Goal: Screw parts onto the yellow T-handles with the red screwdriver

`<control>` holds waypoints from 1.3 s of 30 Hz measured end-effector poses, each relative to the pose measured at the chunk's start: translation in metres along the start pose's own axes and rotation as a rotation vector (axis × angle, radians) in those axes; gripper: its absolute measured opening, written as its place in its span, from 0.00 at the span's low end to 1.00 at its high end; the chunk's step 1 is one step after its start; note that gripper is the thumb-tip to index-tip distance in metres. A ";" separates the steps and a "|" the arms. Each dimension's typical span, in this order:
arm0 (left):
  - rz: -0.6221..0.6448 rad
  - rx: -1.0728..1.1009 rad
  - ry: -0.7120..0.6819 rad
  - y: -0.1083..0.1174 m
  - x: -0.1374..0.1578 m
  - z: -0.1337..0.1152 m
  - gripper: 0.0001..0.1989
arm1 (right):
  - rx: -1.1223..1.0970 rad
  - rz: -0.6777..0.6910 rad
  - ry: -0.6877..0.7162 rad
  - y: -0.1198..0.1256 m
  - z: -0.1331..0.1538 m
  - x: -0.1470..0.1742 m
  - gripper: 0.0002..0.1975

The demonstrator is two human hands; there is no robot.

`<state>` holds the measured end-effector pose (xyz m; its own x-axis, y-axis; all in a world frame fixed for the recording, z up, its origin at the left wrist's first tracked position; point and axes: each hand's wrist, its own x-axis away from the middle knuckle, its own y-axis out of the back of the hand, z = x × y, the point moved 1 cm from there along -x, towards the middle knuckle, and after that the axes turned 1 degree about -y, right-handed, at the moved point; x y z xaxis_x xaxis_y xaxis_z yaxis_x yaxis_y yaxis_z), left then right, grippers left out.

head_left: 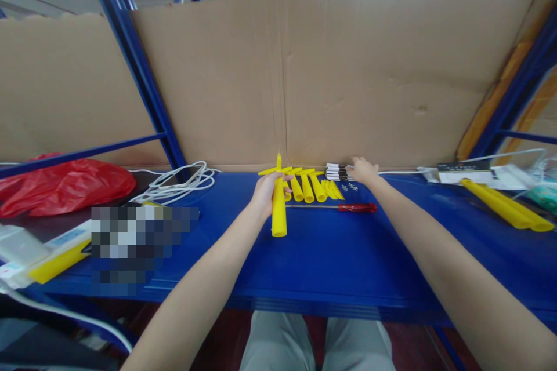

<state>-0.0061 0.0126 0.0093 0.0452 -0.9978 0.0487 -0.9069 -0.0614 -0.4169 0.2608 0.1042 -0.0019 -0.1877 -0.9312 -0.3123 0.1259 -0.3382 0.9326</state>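
Left hand [263,194]: wrapped around yellow tube [279,211], over table [300,266], near the tube row [308,190].
Right hand [364,172]: at stack [335,171]; cannot tell whether gripping.
Stack handling: best done with light fingertips, clear of small bits [353,186].
Tube axis: front to back; open end toward body, thin tip toward cardboard [369,87].

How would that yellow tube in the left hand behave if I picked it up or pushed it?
The yellow tube would probably feel light for its size, because its near end looks open and hollow. It's probably stiff, since it sticks straight out of the left hand. Pushed, it might roll a bit, because that near end looks round.
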 end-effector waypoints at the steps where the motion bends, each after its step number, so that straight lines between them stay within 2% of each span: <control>1: 0.002 0.000 0.005 0.000 0.000 0.000 0.08 | -0.022 -0.029 0.004 0.001 -0.002 0.001 0.25; 8: 0.016 -0.040 0.011 -0.001 0.002 -0.002 0.06 | -0.302 -0.265 0.057 0.011 -0.020 0.020 0.22; 11: -0.013 -0.101 0.017 -0.001 0.003 -0.003 0.06 | -0.411 -0.278 0.102 0.016 -0.031 0.029 0.17; 14: -0.019 -0.142 -0.034 0.001 0.001 -0.004 0.05 | -0.500 -0.221 0.169 0.023 -0.038 0.039 0.14; 17: -0.028 -0.202 -0.086 0.004 -0.001 -0.004 0.05 | -0.493 -0.082 0.285 0.030 -0.038 0.052 0.12; 20: -0.035 -0.293 -0.115 0.008 -0.004 -0.006 0.06 | -0.373 0.118 0.421 0.033 -0.029 0.066 0.11; 23: -0.014 -0.417 -0.116 0.010 -0.006 -0.006 0.06 | -0.210 0.280 0.427 0.031 -0.020 0.077 0.12; 26: -0.004 -0.547 -0.123 0.012 -0.009 -0.004 0.06 | -0.176 0.383 0.490 0.027 -0.012 0.082 0.15; 29: 0.009 -0.637 -0.171 0.014 -0.013 0.000 0.07 | -0.200 0.422 0.564 0.024 -0.006 0.084 0.17; 31: 0.036 -0.682 -0.200 0.015 -0.016 0.003 0.09 | -0.202 0.429 0.600 0.023 -0.002 0.087 0.15; 35: 0.059 -0.744 -0.227 0.019 -0.019 0.006 0.13 | -0.141 0.370 0.633 0.021 0.006 0.091 0.07; 39: 0.061 -0.730 -0.221 0.019 -0.018 0.006 0.14 | -0.094 0.333 0.666 0.020 0.010 0.093 0.05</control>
<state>-0.0216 0.0296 -0.0052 -0.0012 -0.9854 -0.1703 -0.9537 -0.0501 0.2967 0.2363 0.0125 -0.0104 0.5004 -0.8613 -0.0879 0.1617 -0.0067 0.9868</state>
